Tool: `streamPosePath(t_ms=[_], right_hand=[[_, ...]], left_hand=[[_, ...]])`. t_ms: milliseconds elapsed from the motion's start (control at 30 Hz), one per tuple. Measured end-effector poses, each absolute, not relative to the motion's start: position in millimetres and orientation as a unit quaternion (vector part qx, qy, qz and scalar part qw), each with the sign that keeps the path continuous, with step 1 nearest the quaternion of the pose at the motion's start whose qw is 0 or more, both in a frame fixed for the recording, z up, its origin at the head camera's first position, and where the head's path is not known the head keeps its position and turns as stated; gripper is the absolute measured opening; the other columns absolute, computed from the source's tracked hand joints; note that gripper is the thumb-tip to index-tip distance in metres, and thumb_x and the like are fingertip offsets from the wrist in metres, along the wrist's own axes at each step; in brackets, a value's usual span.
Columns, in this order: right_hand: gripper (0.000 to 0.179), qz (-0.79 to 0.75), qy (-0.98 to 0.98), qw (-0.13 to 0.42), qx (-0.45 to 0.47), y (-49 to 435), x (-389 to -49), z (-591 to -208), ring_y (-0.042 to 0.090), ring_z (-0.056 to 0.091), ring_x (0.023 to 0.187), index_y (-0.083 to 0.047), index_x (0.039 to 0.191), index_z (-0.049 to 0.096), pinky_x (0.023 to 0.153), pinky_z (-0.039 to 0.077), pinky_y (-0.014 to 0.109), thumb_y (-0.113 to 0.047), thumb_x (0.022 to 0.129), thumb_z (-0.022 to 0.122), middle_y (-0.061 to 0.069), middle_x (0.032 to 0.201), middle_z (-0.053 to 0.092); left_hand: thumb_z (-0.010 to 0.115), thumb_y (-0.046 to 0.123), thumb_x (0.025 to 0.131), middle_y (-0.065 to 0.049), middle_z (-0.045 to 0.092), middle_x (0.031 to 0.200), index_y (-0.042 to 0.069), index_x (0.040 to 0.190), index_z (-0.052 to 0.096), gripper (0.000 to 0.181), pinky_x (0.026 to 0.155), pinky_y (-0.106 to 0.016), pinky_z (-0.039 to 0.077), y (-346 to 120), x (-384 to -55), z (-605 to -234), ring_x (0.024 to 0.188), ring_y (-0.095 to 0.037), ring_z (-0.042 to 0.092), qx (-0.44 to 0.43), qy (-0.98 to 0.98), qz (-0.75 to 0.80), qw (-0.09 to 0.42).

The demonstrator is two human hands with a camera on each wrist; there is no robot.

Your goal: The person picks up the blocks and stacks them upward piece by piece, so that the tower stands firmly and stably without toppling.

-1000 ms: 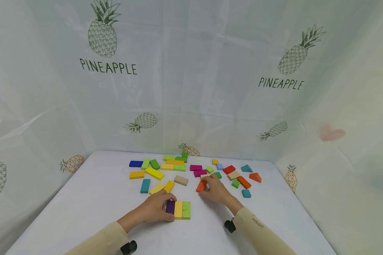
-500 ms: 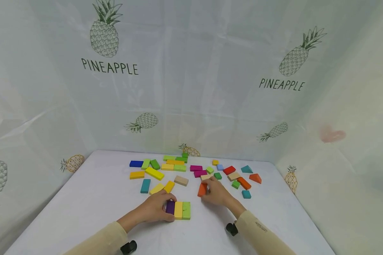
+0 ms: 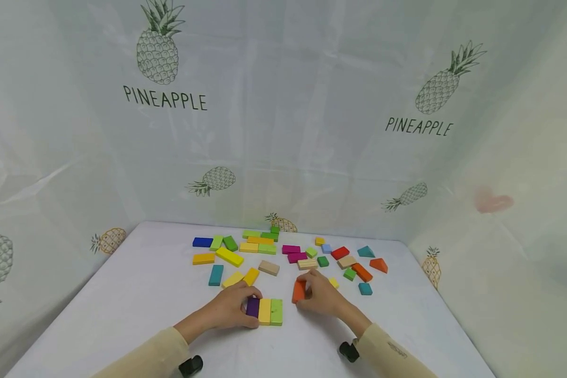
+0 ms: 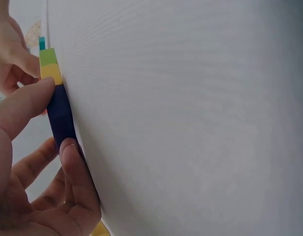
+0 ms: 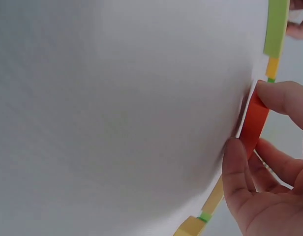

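Since the earlier frame, the right hand (image 3: 323,295) has moved down, pinching the orange block (image 3: 298,292) just right of lower centre. At lower centre-left, the left hand (image 3: 228,307) grips the purple block (image 3: 252,307), beside the yellow block (image 3: 264,312) and light-green block (image 3: 276,312).

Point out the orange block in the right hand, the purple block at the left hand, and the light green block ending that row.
Orange block (image 3: 298,292): head view, middle of its uncovered part.
Purple block (image 3: 252,307): head view, its top face.
Light green block (image 3: 276,312): head view, its top face.
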State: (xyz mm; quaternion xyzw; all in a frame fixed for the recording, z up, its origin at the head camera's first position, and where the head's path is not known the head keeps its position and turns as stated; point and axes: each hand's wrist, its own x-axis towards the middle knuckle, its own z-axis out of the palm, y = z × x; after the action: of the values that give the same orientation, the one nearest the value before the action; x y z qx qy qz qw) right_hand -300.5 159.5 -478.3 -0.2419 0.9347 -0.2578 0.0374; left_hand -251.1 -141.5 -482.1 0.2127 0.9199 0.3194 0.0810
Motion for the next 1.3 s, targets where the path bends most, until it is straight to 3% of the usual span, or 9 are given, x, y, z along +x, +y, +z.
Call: streamPosePath(t_ms=[367, 633, 1300], right_hand=[[0.054, -0.291, 0.908, 0.077, -0.293, 154, -274, -477, 0.007, 0.056, 0.083, -0.006, 0.132, 0.068, 0.074, 0.055, 0.019, -0.021, 0.085, 0.090, -0.002, 0.109, 0.059], [0.054, -0.282, 0.907, 0.087, -0.301, 148, -268, -480, 0.006, 0.056, 0.086, -0.009, 0.132, 0.069, 0.076, 0.055, 0.018, -0.025, 0.085, 0.091, -0.005, 0.108, 0.058], [0.057, -0.280, 0.908, 0.088, -0.298, 135, -264, -477, 0.005, 0.054, 0.085, -0.010, 0.132, 0.069, 0.076, 0.054, 0.017, -0.033, 0.085, 0.091, -0.003, 0.108, 0.057]], left_hand=[[0.094, 0.041, 0.079, 0.001, 0.061, 0.118, 0.025, 0.125, 0.071, 0.054, 0.088, -0.043, 0.058, -140, -251, -482, 0.100, -0.018, 0.055, 0.215, 0.920, 0.320, 0.078], [0.094, 0.041, 0.079, 0.001, 0.061, 0.120, 0.026, 0.125, 0.071, 0.054, 0.092, -0.048, 0.059, -141, -251, -483, 0.104, -0.019, 0.056, 0.210, 0.920, 0.320, 0.082], [0.092, 0.044, 0.081, 0.002, 0.061, 0.120, 0.024, 0.128, 0.071, 0.054, 0.091, -0.044, 0.058, -141, -250, -482, 0.104, -0.018, 0.056, 0.228, 0.923, 0.301, 0.068]])
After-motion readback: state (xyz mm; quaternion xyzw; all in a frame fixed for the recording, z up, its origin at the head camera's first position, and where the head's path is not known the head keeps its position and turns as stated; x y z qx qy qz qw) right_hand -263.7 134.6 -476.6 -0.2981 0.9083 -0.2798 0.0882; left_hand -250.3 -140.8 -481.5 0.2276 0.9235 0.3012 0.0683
